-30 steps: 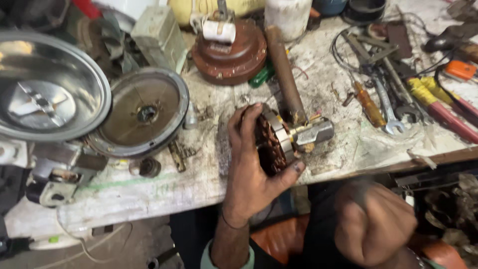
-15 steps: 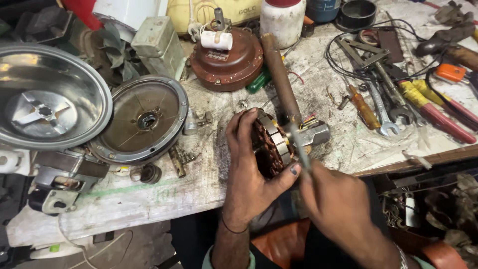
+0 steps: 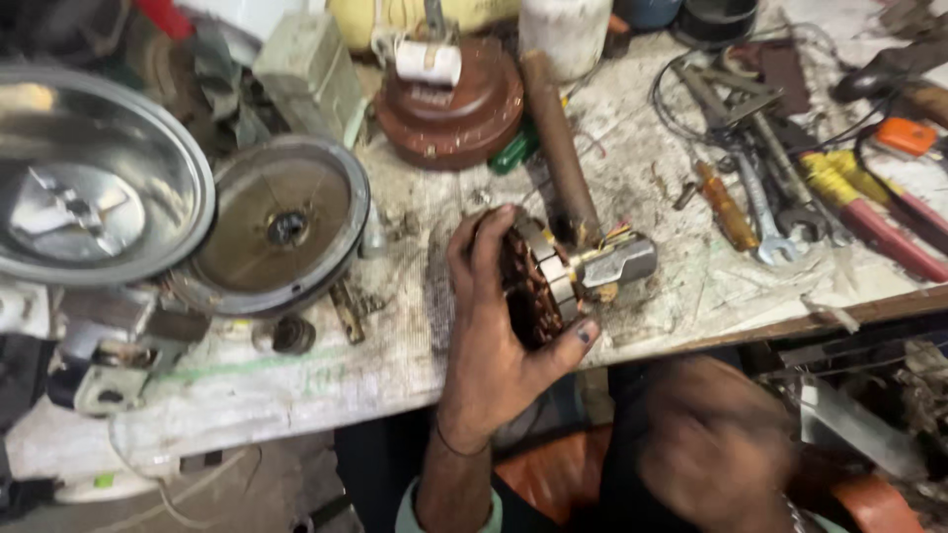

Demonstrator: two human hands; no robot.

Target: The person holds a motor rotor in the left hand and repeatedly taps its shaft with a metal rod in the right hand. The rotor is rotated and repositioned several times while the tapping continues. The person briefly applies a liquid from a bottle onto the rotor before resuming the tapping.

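Head view: a cluttered, stained workbench (image 3: 296,385) is seen from above, read from left to right.
Steel bowl (image 3: 89,188): set at the far left, bladed hub facing up, its rim touching the round motor housing (image 3: 281,227) beside it.
Bare strip: open bench is left between the housing and the left hand, running down to the near edge.
Left hand (image 3: 499,336): curled closed around the motor armature (image 3: 548,276), fingers over the top and thumb underneath, so that the windings are gripped and the metal shaft end is left pointing right.
Armature position: held just above the bench near its front edge, just beside a brown cylinder (image 3: 563,148) lying behind it.
Right hand (image 3: 716,449): blurred, below the bench edge and apart from the armature; its grip cannot be told.
Tools (image 3: 790,197): spanners and screwdrivers are crowded at the right, leaving little room there.
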